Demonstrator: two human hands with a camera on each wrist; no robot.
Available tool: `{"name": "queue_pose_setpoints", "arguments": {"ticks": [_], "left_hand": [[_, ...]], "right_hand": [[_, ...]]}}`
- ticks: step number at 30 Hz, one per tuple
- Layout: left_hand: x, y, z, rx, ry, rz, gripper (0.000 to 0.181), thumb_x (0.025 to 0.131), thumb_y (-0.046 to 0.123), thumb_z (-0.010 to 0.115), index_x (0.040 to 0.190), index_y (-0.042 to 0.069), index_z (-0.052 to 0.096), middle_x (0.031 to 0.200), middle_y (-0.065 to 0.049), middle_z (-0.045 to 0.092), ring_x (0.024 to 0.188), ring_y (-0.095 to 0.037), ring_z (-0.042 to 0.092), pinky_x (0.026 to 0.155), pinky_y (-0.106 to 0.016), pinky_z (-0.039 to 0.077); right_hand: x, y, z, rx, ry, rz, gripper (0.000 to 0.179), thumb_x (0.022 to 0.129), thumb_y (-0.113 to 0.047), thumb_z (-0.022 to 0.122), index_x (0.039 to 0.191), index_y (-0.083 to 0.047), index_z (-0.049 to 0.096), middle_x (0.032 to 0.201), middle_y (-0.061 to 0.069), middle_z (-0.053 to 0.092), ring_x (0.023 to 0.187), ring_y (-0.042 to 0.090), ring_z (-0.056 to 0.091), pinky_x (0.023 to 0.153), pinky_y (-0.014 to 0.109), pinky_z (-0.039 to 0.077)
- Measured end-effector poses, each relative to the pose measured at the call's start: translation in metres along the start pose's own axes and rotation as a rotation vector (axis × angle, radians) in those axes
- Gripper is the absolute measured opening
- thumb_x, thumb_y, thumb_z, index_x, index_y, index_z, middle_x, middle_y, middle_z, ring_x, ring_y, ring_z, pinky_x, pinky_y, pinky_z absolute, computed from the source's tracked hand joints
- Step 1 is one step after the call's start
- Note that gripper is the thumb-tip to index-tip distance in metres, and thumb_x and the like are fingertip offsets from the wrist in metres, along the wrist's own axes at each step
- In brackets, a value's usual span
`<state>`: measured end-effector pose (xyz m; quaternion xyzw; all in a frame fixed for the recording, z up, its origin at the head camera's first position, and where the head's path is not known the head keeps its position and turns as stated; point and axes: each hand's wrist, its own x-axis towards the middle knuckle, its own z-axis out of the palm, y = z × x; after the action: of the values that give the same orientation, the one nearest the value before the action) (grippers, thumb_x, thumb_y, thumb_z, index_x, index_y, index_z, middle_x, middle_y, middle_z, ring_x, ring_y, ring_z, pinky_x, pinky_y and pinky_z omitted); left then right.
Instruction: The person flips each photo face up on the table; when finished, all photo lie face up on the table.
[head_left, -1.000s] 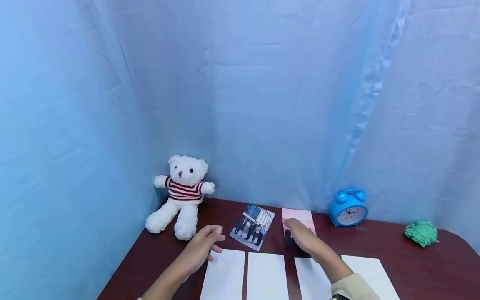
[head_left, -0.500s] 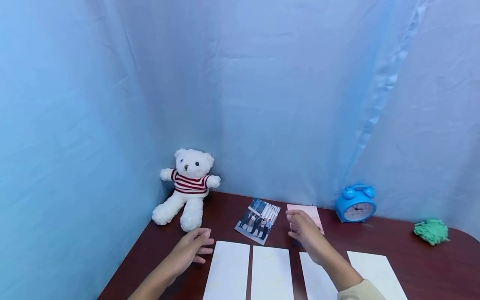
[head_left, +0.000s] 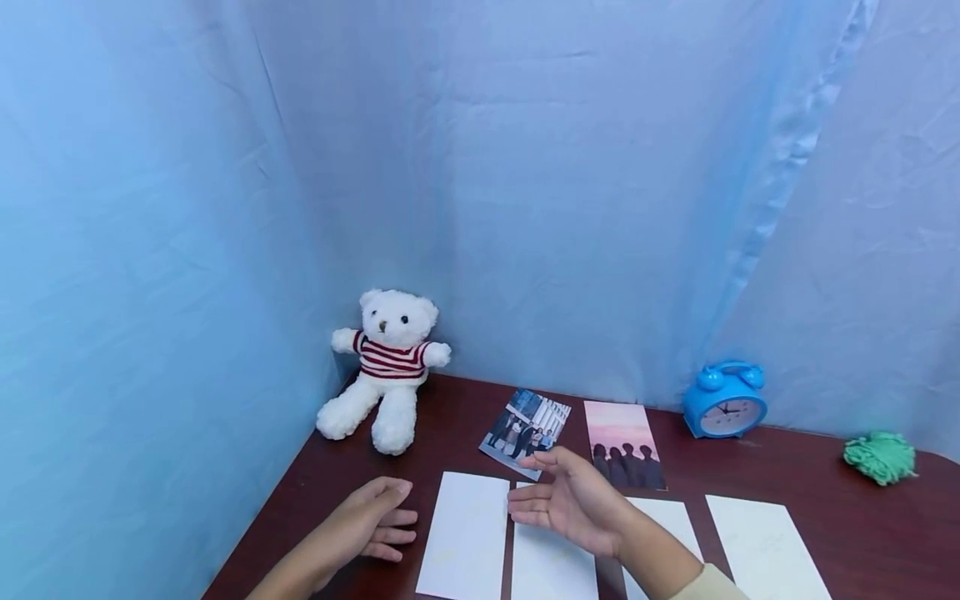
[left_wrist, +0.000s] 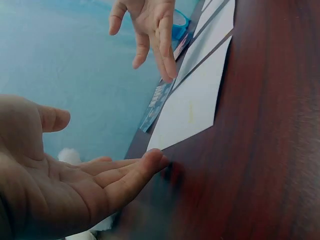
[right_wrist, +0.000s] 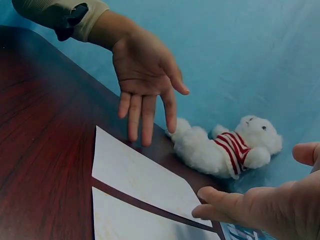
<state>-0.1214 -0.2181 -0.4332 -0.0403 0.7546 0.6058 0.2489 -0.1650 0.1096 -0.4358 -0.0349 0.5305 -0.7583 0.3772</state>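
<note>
My left hand (head_left: 371,521) hovers with fingers extended left of the first white sheet (head_left: 461,533), holding nothing. Fingers spread and palm turned left, my right hand (head_left: 573,504) is above the second white sheet (head_left: 555,571) and holds nothing either. Just behind the sheets lies a photo of a group of people (head_left: 528,425), its lower corner partly covered by the right fingers in the head view. To its right is a pink photo with dark silhouettes (head_left: 622,442). Both hands also appear in the left wrist view, apart from each other.
A white teddy bear (head_left: 390,367) in a striped sweater sits at the back left. Two more white sheets lie to the right. Behind them stand a blue alarm clock (head_left: 725,400) and a bundle of green yarn (head_left: 880,457). Blue curtains (head_left: 525,183) border the dark red table.
My right hand has left the pink photo and moved left over the second sheet, uncovering the silhouettes. The left hand has lowered slightly. The head view has shifted a little.
</note>
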Motion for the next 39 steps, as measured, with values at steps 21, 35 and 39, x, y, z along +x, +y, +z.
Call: {"name": "queue_pose_setpoints", "arguments": {"ticks": [21,35,39], "left_hand": [[0.024,-0.047,0.004,-0.099,-0.224,-0.011,0.060,0.109,0.047,0.053,0.148,0.001,0.046,0.134,-0.019,0.073,0.114,-0.027,0.077,0.087,-0.043,0.066],[0.016,-0.038,0.019,0.020,-0.141,-0.017,0.053,0.107,0.039,0.056,0.143,0.000,0.053,0.130,-0.016,0.071,0.108,-0.022,0.077,0.078,-0.041,0.065],[0.025,-0.052,0.013,-0.012,-0.134,-0.032,0.053,0.106,0.044,0.060,0.142,0.006,0.056,0.131,-0.012,0.070,0.107,-0.021,0.076,0.078,-0.040,0.065]], "right_hand": [[0.014,0.002,0.014,0.081,0.042,-0.007,0.074,0.109,-0.036,0.033,0.159,0.010,0.002,0.157,0.055,0.007,0.152,0.069,0.018,0.126,0.061,0.028],[0.020,-0.009,0.012,-0.010,0.110,0.004,0.068,0.108,-0.033,0.034,0.158,0.008,0.013,0.161,0.050,0.007,0.153,0.068,0.015,0.128,0.064,0.026],[0.026,-0.013,0.010,-0.017,0.087,0.015,0.073,0.107,-0.031,0.038,0.161,0.008,0.009,0.160,0.049,0.006,0.154,0.066,0.013,0.127,0.065,0.026]]}}
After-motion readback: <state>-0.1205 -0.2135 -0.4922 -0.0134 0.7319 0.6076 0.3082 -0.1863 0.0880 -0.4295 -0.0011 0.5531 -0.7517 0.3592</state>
